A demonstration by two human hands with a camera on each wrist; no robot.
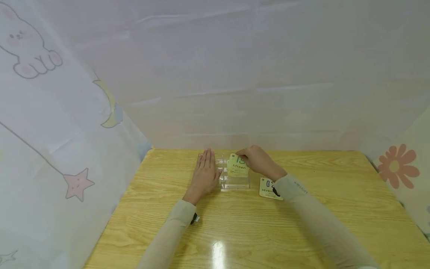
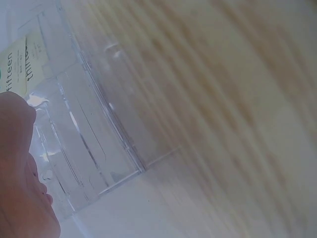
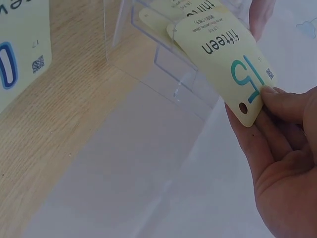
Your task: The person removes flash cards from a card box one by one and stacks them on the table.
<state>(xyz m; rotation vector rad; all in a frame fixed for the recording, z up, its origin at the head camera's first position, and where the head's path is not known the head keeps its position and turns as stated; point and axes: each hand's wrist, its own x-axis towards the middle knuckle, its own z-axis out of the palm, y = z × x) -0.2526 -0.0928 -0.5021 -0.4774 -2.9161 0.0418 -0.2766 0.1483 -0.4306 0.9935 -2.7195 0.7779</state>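
Note:
My right hand (image 1: 261,161) pinches the top corner of a pale yellow card printed "15 fifteen" (image 3: 218,49) between thumb and fingers. The card's lower part is at a clear plastic rack (image 1: 236,185) with stepped slots. A second yellow card, its word partly covered and beginning "thirt" (image 3: 151,21), stands in the rack, overlapped by the fifteen card. My left hand (image 1: 205,175) lies on the left side of the rack, fingers straight and together. In the left wrist view, part of the left hand (image 2: 20,163) shows beside the bare slots.
Another yellow card, its word starting "seven" (image 1: 266,188), lies on the wooden table (image 1: 248,231) right of the rack, partly under the right wrist. A pale sheet (image 1: 235,93) rises behind the table, with printed sheeting on both sides.

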